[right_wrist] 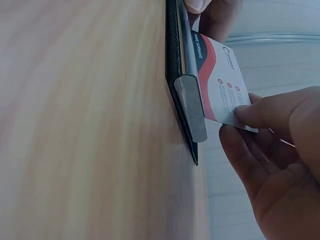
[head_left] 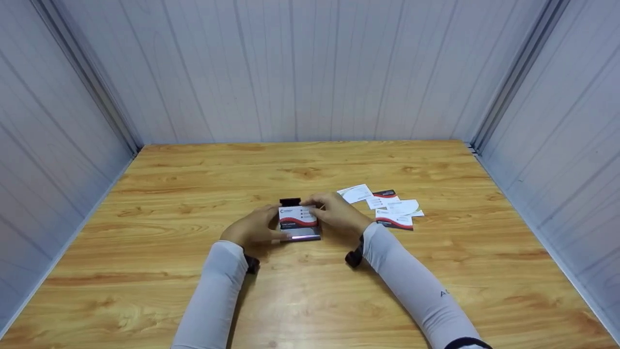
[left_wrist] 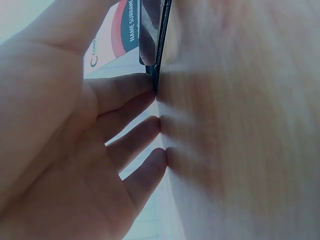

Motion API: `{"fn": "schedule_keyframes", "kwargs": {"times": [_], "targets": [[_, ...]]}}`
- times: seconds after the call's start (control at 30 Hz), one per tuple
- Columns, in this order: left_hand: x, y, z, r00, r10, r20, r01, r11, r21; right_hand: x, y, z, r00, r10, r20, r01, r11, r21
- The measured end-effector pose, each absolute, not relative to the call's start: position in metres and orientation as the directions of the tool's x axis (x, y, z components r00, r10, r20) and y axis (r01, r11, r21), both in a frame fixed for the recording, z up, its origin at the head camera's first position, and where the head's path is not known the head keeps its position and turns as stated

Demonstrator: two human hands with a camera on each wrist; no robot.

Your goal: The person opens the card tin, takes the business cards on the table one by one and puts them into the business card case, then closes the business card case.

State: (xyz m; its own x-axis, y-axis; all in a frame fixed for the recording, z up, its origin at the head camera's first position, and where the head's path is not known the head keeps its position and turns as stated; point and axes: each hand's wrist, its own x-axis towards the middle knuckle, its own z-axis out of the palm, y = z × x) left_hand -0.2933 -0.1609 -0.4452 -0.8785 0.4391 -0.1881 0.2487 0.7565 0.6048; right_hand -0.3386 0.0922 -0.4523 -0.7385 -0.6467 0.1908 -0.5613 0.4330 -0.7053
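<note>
A metal-and-black business card holder [head_left: 306,233] lies on the table in front of me, its black flap [head_left: 290,201] laid back at the far side. My left hand [head_left: 249,227] grips the holder at its left side, thumb over the near edge and fingers against the side. My right hand [head_left: 339,212] pinches a white, red and dark business card [right_wrist: 220,80] by its right end between thumb and fingers. In the right wrist view the card stands tilted out of the holder [right_wrist: 191,107]; how deep its lower edge sits inside is hidden.
Several business cards [head_left: 395,220] lie loosely overlapped on the wooden table [head_left: 300,300], to the right of my right hand. Pale panelled walls [head_left: 310,72] enclose the table at the back and both sides.
</note>
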Motion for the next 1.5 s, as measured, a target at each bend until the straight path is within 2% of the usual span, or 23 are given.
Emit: {"fn": "schedule_keyframes", "kwargs": {"times": [0.33, 0.77, 1.1, 1.5], "targets": [[-0.292, -0.163, -0.445, -0.883, 0.406, -0.237, 0.213, 0.794, 0.569, -0.338, 0.095, -0.454, -0.698, -0.693, 0.182, -0.611, 0.444, -0.655], [-0.288, -0.163, -0.444, -0.875, 0.434, -0.213, 0.240, 0.773, 0.588, -0.332, 0.093, -0.450, -0.614, -0.783, 0.098, -0.675, 0.456, -0.580], [-0.289, -0.163, -0.445, -0.872, 0.442, -0.209, 0.258, 0.779, 0.572, -0.328, 0.089, -0.450, -0.627, -0.774, 0.091, -0.710, 0.519, -0.475], [-0.289, -0.164, -0.444, -0.871, 0.439, -0.221, 0.241, 0.774, 0.585, -0.328, 0.087, -0.449, -0.665, -0.743, 0.078, -0.667, 0.544, -0.508]]}}
